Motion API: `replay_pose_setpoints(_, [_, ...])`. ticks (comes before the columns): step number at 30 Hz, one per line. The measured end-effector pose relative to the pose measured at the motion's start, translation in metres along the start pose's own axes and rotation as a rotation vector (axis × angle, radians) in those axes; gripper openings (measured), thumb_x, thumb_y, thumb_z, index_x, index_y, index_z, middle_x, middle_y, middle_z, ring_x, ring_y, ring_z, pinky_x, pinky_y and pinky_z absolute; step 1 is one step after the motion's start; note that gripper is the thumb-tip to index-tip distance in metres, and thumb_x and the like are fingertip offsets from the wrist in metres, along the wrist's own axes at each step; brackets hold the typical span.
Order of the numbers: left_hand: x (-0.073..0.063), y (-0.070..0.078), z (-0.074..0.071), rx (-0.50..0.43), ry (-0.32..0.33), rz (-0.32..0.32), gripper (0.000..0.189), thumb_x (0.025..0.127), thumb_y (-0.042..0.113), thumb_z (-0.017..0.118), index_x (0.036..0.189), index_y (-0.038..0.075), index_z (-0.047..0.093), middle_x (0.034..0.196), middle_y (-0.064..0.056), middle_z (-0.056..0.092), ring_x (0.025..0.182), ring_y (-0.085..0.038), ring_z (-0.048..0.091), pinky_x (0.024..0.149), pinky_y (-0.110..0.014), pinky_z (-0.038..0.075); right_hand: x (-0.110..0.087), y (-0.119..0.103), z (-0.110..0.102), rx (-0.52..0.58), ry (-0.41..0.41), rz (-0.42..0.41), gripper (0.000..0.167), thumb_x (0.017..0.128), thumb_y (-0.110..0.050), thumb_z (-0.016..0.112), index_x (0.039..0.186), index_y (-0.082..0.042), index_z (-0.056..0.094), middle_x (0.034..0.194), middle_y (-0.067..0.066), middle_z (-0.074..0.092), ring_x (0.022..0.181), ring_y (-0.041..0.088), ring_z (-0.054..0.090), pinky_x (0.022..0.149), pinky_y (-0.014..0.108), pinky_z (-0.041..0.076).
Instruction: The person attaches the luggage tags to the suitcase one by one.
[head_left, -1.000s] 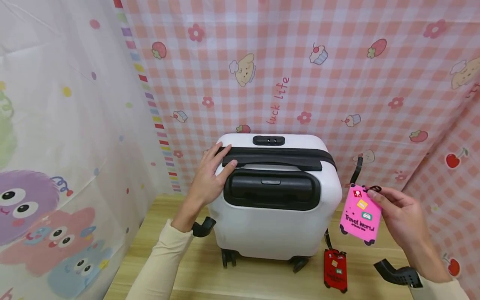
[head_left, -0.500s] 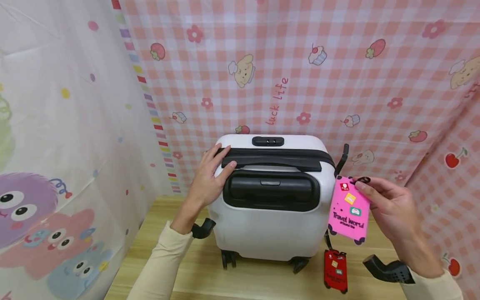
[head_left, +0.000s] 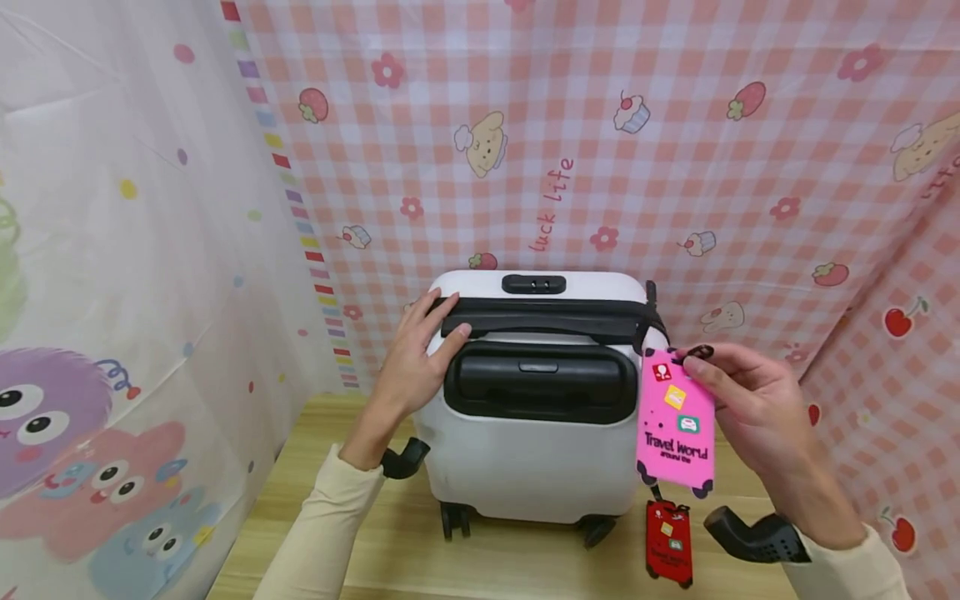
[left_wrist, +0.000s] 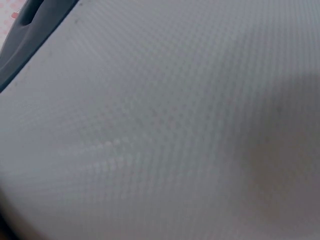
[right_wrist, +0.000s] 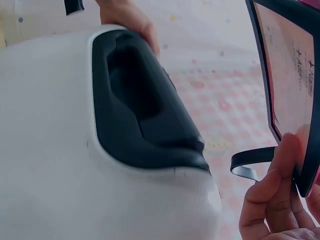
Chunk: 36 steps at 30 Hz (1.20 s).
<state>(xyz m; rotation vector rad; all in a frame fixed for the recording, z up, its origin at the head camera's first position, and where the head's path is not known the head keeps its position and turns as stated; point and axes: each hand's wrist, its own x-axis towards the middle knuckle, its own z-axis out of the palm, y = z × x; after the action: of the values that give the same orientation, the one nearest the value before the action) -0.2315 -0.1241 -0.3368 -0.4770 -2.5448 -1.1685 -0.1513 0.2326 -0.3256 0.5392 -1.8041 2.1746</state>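
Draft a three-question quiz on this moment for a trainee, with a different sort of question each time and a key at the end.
1. Multiple choice: what does the right hand pinch?
a) the red luggage tag
b) the pink luggage tag
c) a suitcase wheel

2. True or false: the left hand hangs in the air, touching nothing.

3. Short answer: which view shows the words "Name" and "Address" on the held tag?

Key:
1. b
2. False; it rests on the white suitcase, at its upper edge.
3. The right wrist view.
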Motion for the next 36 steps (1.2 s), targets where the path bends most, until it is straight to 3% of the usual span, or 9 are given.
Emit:
replay_pose_setpoints(11, [0.001, 0.000, 0.000, 0.005, -0.002, 0.001, 0.057, 0.099, 0.047, 0.052, 0.150, 0.021, 0.045, 0.161, -0.008, 0.029, 0.149, -0.026, 0.022, 0.117, -0.057, 0.022, 0.006, -0.001, 0.029, -0.062, -0.115, 0.031, 0.024, 0.098, 0.007, 0.052, 0.103, -0.006, 0.072, 0.088, 0.003, 0.069, 0.067, 0.013, 0.066, 0.059, 0.024, 0.057])
replay_pose_setpoints(17, [0.000, 0.001, -0.002, 0.002, -0.020, -0.017, 0.059, 0.099, 0.048, 0.051, 0.150, 0.020, 0.044, 0.162, -0.008, 0.027, 0.149, -0.027, 0.021, 0.116, -0.059, 0.021, 0.008, -0.006, 0.039, -0.146, -0.162, 0.101, 0.021, 0.100, -0.002, 0.054, 0.102, -0.014, 0.071, 0.088, 0.001, 0.069, 0.063, 0.013, 0.067, 0.055, 0.025, 0.056])
replay_pose_setpoints(26, [0.001, 0.003, -0.004, 0.004, -0.038, -0.014, 0.059, 0.100, 0.047, 0.051, 0.151, 0.019, 0.044, 0.163, -0.009, 0.025, 0.149, -0.029, 0.021, 0.116, -0.060, 0.021, 0.013, -0.009, 0.052, -0.128, -0.293, 0.169, 0.016, 0.103, -0.009, 0.052, 0.103, -0.012, 0.068, 0.092, 0.004, 0.069, 0.063, 0.013, 0.068, 0.053, 0.031, 0.057])
replay_pose_setpoints(36, [0.004, 0.008, -0.008, 0.008, -0.038, 0.023, 0.054, 0.098, 0.038, 0.056, 0.146, 0.013, 0.050, 0.160, -0.014, 0.029, 0.148, -0.033, 0.024, 0.116, -0.060, 0.022, 0.017, -0.007, 0.063, -0.123, -0.343, 0.234, 0.012, 0.102, -0.013, 0.055, 0.102, -0.011, 0.067, 0.089, 0.006, 0.068, 0.065, 0.016, 0.070, 0.056, 0.033, 0.058])
